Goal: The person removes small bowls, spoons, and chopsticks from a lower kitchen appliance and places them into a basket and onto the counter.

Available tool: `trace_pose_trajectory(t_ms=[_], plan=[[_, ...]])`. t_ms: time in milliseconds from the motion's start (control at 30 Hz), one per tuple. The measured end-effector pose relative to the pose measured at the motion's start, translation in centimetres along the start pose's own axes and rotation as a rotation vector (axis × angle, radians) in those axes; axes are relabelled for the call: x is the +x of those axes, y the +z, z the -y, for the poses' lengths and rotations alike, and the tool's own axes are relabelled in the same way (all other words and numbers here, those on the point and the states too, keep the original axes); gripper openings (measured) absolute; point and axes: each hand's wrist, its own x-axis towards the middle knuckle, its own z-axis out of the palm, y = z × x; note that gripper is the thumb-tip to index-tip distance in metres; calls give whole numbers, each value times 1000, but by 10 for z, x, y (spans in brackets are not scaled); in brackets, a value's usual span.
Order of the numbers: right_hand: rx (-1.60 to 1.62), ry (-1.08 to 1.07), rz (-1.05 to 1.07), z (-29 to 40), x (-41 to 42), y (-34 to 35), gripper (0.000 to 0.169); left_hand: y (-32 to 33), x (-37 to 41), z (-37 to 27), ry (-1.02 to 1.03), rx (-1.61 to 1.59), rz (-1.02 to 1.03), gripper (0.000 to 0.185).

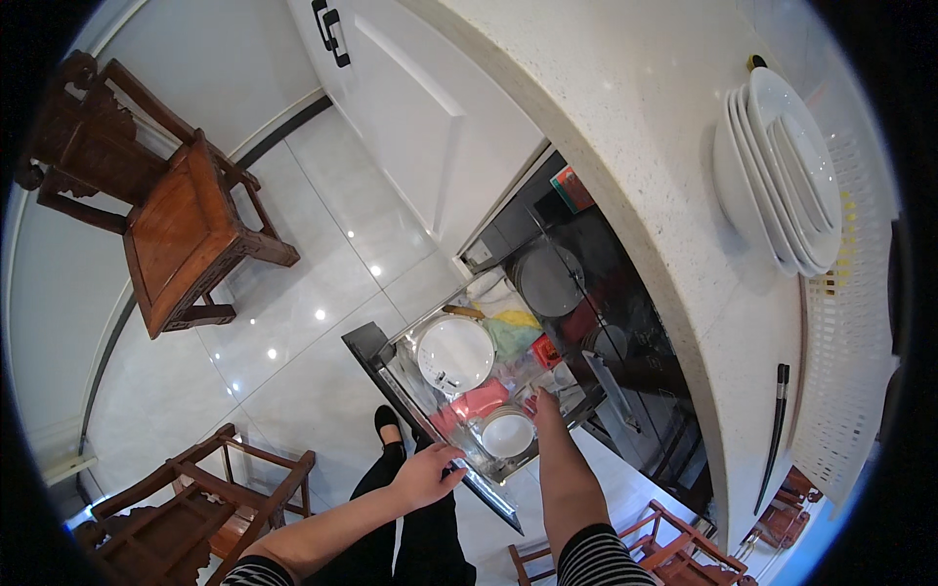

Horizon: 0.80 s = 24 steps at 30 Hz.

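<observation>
A pulled-out drawer (480, 480) lies before me, with a dark glossy front. My left hand (431, 475) is at the top edge of that front, thumb and fingers apart; whether it grips the edge is unclear. Inside the drawer, my right hand (541, 405) reaches down at the cabinet side, its fingers partly hidden among small items. Nearest to it are a stack of small white bowls (508, 436) and a red packet (546, 351). A large white plate (456, 353) sits farther along, with pink plastic packaging (480, 399) between plate and bowls.
The stone countertop (659, 183) curves above the drawer. It bears stacked white bowls and dishes (777, 176), dark chopsticks (773, 439) and a white perforated basket (843, 395). Wooden chairs (183, 227) stand on the tiled floor. A white cabinet door (432, 124) is beside the drawer.
</observation>
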Motion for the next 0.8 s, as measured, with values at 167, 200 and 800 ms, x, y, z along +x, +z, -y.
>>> trace_pose_trajectory(t_ms=[167, 200, 800], plan=[[78, -116, 6, 4, -16, 4, 34, -8, -4, -6, -27, -9, -2, 26], [112, -96, 26, 4, -13, 2, 33, -9, -5, -5, -42, -14, 2, 26], [345, 70, 170, 7, -2, 5, 14, -8, -8, -3, -52, -54, 26, 25]])
